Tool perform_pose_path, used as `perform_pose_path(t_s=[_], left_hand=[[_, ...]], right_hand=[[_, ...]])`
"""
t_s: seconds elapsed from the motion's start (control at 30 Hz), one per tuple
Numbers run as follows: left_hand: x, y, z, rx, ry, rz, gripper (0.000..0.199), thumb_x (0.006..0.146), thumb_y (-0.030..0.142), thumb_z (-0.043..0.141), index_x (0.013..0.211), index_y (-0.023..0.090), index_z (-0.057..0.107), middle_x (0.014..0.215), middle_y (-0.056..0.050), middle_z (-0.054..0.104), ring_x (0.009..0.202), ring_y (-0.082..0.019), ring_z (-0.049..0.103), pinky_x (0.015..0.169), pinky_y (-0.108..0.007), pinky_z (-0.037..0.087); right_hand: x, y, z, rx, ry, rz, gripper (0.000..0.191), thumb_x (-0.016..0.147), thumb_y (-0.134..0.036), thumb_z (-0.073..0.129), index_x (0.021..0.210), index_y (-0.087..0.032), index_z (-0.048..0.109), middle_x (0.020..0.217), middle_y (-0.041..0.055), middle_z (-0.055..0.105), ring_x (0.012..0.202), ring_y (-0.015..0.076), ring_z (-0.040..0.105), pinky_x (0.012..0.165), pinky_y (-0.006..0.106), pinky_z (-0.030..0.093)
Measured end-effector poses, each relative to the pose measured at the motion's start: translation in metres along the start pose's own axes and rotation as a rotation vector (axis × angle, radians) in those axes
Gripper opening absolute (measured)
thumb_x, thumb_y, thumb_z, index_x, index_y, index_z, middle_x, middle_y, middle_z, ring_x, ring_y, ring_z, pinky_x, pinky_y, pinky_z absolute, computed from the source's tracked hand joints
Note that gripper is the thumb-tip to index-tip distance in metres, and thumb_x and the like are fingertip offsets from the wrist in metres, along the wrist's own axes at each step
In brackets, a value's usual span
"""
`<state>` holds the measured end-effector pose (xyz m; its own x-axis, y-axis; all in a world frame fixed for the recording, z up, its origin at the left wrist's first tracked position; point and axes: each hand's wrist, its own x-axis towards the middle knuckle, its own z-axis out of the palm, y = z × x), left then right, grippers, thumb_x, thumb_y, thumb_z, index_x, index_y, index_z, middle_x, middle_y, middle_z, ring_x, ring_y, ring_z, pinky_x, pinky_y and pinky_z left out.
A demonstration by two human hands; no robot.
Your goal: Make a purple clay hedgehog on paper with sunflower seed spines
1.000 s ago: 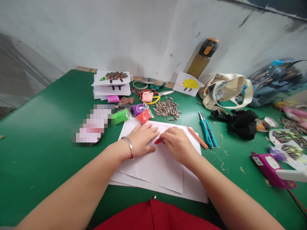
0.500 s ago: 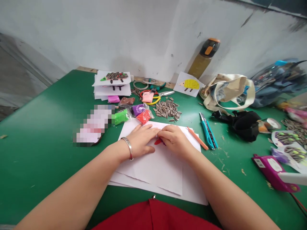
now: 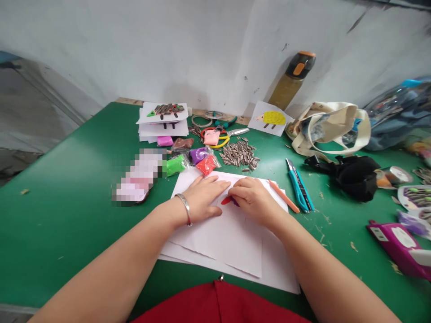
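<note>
Sheets of white paper (image 3: 229, 244) lie stacked in front of me. My left hand (image 3: 205, 197), with a silver bracelet at the wrist, rests flat on the top sheet, fingers spread. Just to its right, my right hand (image 3: 251, 197) is closed with its fingertips pressed down on the paper. A small red piece of clay (image 3: 226, 201) shows at those fingertips, with a bit of purple beside it. What the fingers pinch is hidden beneath them. An orange clay tool (image 3: 283, 196) lies by the paper's right edge.
Bags of coloured clay (image 3: 206, 164) and a pile of sunflower seeds (image 3: 239, 154) sit beyond the paper. A teal utility knife (image 3: 299, 186) lies right. A blurred phone (image 3: 138, 177) is left. Hedgehog pictures (image 3: 163, 112), scissors (image 3: 237, 132) and a bottle (image 3: 292, 78) stand behind.
The view has shifted slightly, so everything sits a little further right. My right hand has drawn slightly away from my left fingertips; the left stays flat on the paper.
</note>
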<state>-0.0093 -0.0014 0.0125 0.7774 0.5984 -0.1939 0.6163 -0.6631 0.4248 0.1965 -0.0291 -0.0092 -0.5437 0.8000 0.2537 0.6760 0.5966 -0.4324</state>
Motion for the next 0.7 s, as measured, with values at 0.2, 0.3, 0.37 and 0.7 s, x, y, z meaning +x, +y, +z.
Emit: perform_pose_path(t_s=[0.2,0.3,0.37,0.7], left_hand=[[0.0,-0.001,0.003,0.018,0.02,0.013,0.051,0.082,0.033,0.064,0.129,0.022,0.051,0.129,-0.01,0.058,0.127,-0.034,0.041,0.1,-0.047,0.035],[0.0,-0.001,0.001,0.031,0.0,0.013,0.051,0.083,0.033,0.064,0.131,0.022,0.051,0.135,-0.01,0.055,0.127,-0.034,0.041,0.101,-0.047,0.036],[0.0,0.0,0.001,0.05,-0.006,0.017,0.052,0.084,0.035,0.064,0.132,0.021,0.051,0.139,-0.01,0.052,0.129,-0.034,0.04,0.102,-0.047,0.034],[0.002,-0.003,0.002,0.088,0.062,0.086,0.028,0.091,0.033,0.054,0.115,0.02,0.059,0.124,-0.008,0.058,0.117,-0.029,0.047,0.094,-0.042,0.037]], right_hand=[[-0.002,0.001,0.001,0.01,0.043,-0.013,0.028,0.086,-0.004,0.051,0.085,-0.02,0.074,0.081,0.0053,0.067,0.078,0.0174,0.058,0.073,0.03,0.043],[-0.004,-0.001,-0.002,0.016,0.072,0.01,0.026,0.089,-0.008,0.049,0.086,-0.019,0.073,0.081,0.0061,0.067,0.078,0.0181,0.059,0.073,0.031,0.044],[-0.005,-0.002,-0.004,0.034,0.081,0.036,0.025,0.091,-0.011,0.049,0.088,-0.019,0.072,0.082,0.0061,0.068,0.079,0.0184,0.059,0.074,0.032,0.045],[-0.009,-0.005,-0.015,0.074,0.075,0.159,0.022,0.088,-0.009,0.052,0.086,-0.02,0.071,0.087,0.0048,0.069,0.085,0.0184,0.061,0.077,0.031,0.046]])
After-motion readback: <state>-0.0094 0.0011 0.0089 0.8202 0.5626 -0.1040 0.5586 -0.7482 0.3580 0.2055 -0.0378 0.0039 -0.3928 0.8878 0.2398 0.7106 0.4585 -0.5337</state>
